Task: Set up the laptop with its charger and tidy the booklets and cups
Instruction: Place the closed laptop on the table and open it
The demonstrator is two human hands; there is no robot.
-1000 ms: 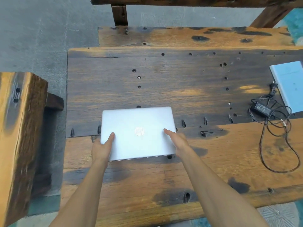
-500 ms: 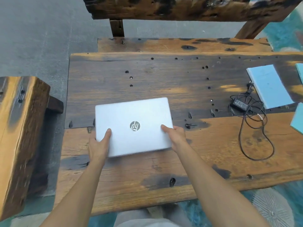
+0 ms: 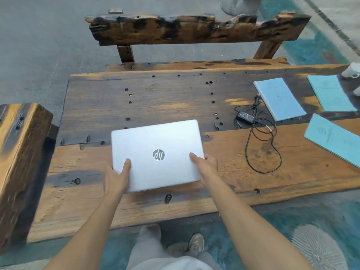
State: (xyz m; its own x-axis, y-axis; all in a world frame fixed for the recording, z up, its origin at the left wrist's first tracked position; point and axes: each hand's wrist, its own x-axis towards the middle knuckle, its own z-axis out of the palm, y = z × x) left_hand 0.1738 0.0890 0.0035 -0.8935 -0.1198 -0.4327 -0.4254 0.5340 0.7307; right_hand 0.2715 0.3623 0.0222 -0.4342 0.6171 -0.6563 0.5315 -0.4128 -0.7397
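Head view: left hand (image 3: 116, 177) and right hand (image 3: 206, 167) are gripping the closed silver laptop (image 3: 155, 154) by its near corners, thumbs lying on the lid, over the near-left part of the wooden table (image 3: 175, 98); possibly lifted slightly, unclear. Charger (image 3: 246, 115) with coiled cable is lying to the right, touching one of three blue booklets (image 3: 278, 98).

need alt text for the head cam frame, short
Two bare hands, left hand and right hand, grip the near corners of a closed silver laptop on a weathered wooden plank table. To the right lie a black charger brick with its tangled cable and three light blue booklets, unstacked.
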